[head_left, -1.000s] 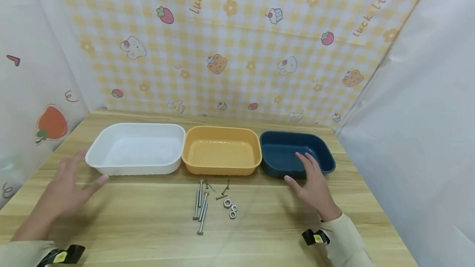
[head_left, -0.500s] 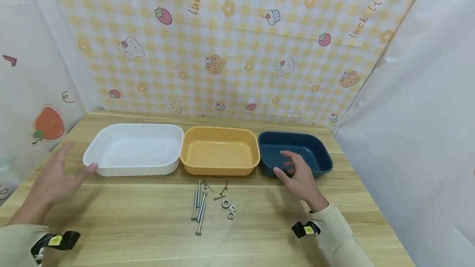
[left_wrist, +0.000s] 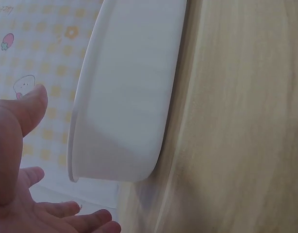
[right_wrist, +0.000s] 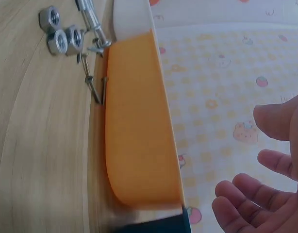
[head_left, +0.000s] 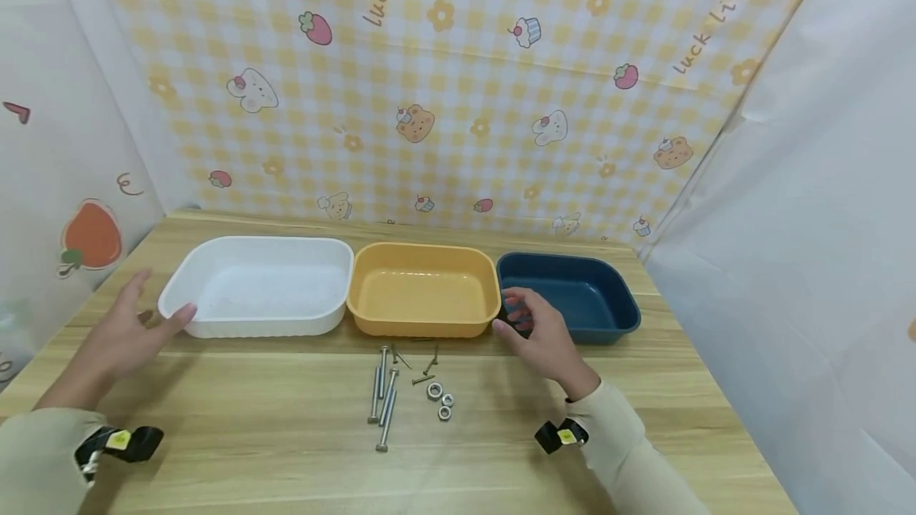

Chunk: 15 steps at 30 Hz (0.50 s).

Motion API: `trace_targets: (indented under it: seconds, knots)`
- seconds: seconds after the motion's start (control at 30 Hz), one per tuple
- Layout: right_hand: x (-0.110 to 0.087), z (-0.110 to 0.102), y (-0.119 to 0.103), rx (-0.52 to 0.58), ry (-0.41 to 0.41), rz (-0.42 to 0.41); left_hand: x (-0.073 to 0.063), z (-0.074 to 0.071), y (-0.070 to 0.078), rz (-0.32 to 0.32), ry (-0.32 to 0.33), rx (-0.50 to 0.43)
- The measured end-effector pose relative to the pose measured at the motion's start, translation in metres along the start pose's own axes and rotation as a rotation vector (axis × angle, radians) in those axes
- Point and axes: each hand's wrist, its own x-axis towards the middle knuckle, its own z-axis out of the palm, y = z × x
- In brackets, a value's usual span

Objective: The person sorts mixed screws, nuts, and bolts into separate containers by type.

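Observation:
My left hand (head_left: 125,340) is at the front left corner of a white plastic tray (head_left: 265,327), its thumb overlapping the rim in the head view. In the left wrist view, the thumb and fingers are spread and hold nothing beside the tray's end. My right hand (head_left: 540,336) hovers where a yellow tray (head_left: 422,329) meets a navy blue tray (head_left: 608,335), in front of the blue one's left end. Its fingers are loosely bent and hold nothing, as the right wrist view shows. Part of the blue tray is hidden behind this hand.
Several long bolts (head_left: 387,420) lie on the wooden table (head_left: 286,435) in front of the yellow tray. Beside them are small screws (head_left: 424,379) and three hex nuts (head_left: 434,391). A checked cloth (head_left: 458,86) hangs behind, with white sheets at both sides.
My right hand has moved left, from over the blue tray to the seam between blue and yellow. My left hand has shifted slightly at the white tray's corner.

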Motion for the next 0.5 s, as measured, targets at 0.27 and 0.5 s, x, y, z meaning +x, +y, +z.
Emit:
trace_targets:
  seconds: [0.27,0.5]
  knots:
    - [0.006,0.019,-0.012,0.073,-0.063,-0.071,0.011,0.005,-0.002,0.014,-0.047,-0.031]
    - [0.01,0.038,-0.02,0.086,-0.149,-0.064,0.016,0.011,-0.003,0.023,-0.074,-0.058]
